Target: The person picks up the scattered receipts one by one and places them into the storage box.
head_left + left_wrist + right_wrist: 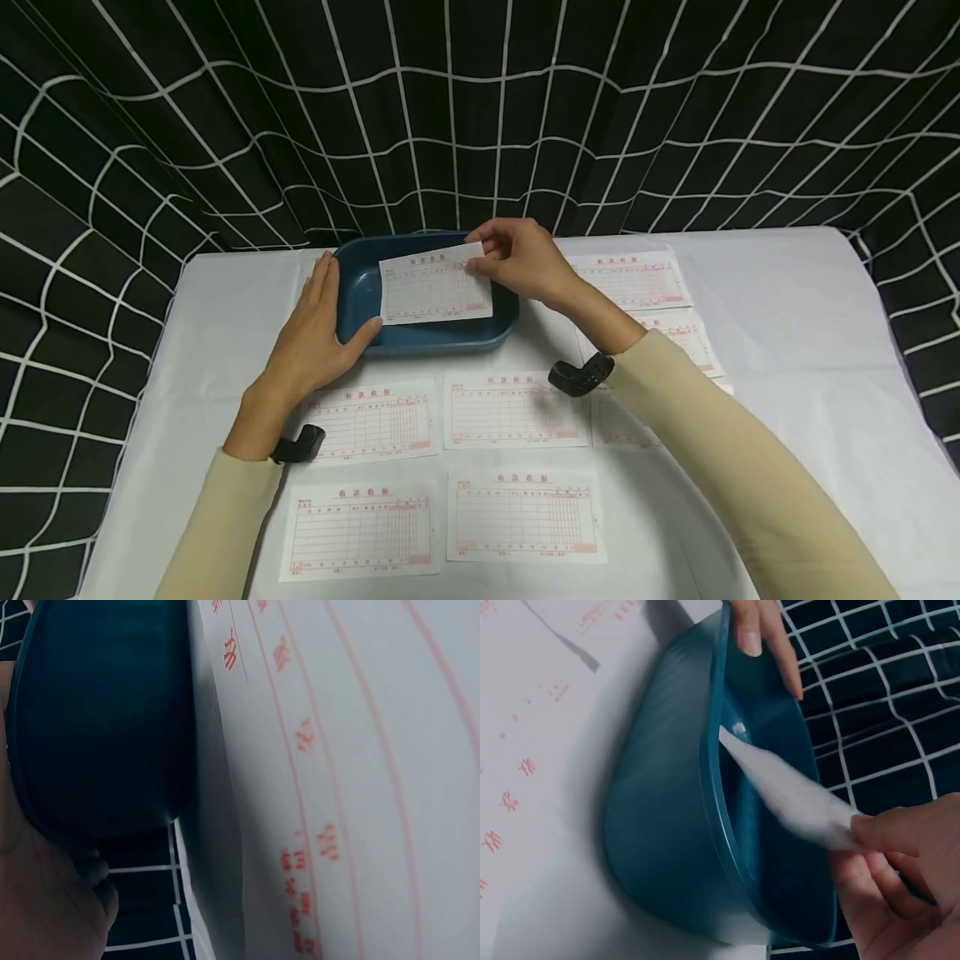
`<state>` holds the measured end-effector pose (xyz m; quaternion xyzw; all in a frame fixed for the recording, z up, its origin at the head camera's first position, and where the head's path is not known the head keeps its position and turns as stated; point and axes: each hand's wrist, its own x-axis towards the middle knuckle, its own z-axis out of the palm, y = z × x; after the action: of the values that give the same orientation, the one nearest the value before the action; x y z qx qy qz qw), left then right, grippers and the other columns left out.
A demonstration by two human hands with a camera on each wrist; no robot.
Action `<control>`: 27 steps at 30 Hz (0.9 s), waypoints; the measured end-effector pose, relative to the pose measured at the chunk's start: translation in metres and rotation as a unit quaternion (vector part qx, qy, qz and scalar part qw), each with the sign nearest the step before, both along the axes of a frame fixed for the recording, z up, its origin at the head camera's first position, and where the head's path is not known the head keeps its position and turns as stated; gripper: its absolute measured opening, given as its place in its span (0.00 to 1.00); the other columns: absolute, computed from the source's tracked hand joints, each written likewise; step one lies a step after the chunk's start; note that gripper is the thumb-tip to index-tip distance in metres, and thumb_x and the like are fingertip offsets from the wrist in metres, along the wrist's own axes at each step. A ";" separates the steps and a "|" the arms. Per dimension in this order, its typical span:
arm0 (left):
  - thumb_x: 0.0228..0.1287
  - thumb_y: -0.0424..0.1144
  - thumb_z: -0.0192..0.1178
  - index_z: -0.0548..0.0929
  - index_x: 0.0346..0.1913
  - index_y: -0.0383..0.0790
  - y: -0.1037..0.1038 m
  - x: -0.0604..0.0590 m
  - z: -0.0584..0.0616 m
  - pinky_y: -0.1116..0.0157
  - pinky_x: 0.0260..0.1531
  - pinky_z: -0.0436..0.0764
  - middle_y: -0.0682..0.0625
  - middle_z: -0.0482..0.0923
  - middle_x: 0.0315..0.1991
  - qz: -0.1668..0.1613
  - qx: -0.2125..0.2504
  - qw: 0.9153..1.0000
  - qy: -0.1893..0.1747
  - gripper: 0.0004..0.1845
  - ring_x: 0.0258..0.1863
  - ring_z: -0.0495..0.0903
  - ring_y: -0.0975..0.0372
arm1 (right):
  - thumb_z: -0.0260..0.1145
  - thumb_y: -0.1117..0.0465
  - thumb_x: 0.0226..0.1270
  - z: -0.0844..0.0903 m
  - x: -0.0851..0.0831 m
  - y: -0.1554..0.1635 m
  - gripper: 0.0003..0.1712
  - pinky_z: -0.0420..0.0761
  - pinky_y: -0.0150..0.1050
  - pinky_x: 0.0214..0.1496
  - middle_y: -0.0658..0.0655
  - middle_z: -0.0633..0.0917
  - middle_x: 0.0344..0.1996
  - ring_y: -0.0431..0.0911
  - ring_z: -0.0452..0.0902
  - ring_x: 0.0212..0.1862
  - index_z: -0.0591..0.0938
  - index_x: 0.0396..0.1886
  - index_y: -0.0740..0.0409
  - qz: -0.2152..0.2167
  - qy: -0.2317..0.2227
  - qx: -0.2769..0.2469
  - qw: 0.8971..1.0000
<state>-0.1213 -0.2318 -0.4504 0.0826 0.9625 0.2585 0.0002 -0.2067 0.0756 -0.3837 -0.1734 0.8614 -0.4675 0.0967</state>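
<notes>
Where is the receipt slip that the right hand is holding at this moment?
In the head view the receipt slip sits over the blue tray at the table's far centre, pinched by the right hand, with the left hand against the tray's left side.

The light is soft and even, and it seems to come from above. The white cloth-covered counter [787, 333] looks bright, with no glare. Small soft shadows lie under the arms and beside the dark blue plastic tray [360, 296]. In the head view the black curtain with white grid lines [480, 108] bends at the edges. Both wrist views are dimmer and blurry. The white paper slip with red print [787, 791] is smeared there.
</notes>
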 end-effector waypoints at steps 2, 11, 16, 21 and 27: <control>0.72 0.59 0.62 0.40 0.86 0.33 -0.001 0.000 0.000 0.38 0.83 0.53 0.39 0.36 0.89 0.002 0.001 1.000 0.001 0.57 0.88 0.43 0.41 | 0.73 0.65 0.69 0.002 -0.001 -0.002 0.20 0.85 0.38 0.54 0.63 0.89 0.50 0.51 0.86 0.49 0.85 0.59 0.64 0.002 0.016 0.012 1.000; 0.72 0.59 0.62 0.41 0.86 0.34 -0.001 -0.002 -0.002 0.38 0.83 0.55 0.40 0.37 0.89 0.006 0.003 1.000 0.006 0.57 0.88 0.44 0.42 | 0.71 0.61 0.73 0.011 0.011 0.017 0.23 0.77 0.51 0.75 0.63 0.85 0.64 0.58 0.80 0.69 0.82 0.64 0.62 0.004 0.064 0.008 0.998; 0.72 0.59 0.62 0.41 0.86 0.35 0.000 -0.001 -0.002 0.38 0.83 0.55 0.40 0.37 0.89 0.008 0.001 1.000 0.004 0.57 0.88 0.44 0.43 | 0.72 0.62 0.72 0.011 0.027 0.042 0.22 0.78 0.53 0.73 0.61 0.85 0.63 0.57 0.80 0.68 0.83 0.63 0.62 0.012 0.099 0.025 0.995; 0.72 0.59 0.62 0.40 0.87 0.35 0.000 -0.001 -0.002 0.38 0.83 0.54 0.41 0.36 0.89 0.008 -0.001 1.000 0.002 0.57 0.88 0.44 0.43 | 0.73 0.63 0.70 0.009 0.049 0.070 0.22 0.79 0.56 0.70 0.60 0.84 0.63 0.54 0.79 0.68 0.83 0.63 0.60 0.015 0.140 0.040 0.989; 0.72 0.59 0.62 0.41 0.86 0.35 0.000 -0.002 -0.002 0.38 0.83 0.54 0.41 0.36 0.89 0.008 0.002 1.000 0.003 0.57 0.88 0.44 0.43 | 0.75 0.65 0.68 -0.001 0.077 0.103 0.27 0.80 0.51 0.68 0.57 0.85 0.62 0.53 0.82 0.65 0.81 0.66 0.58 0.011 0.154 0.061 0.986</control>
<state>-0.1236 -0.2315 -0.4525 0.0757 0.9625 0.2605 -0.0054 -0.1298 0.1785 -0.3846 -0.2466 0.8909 -0.3808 -0.0219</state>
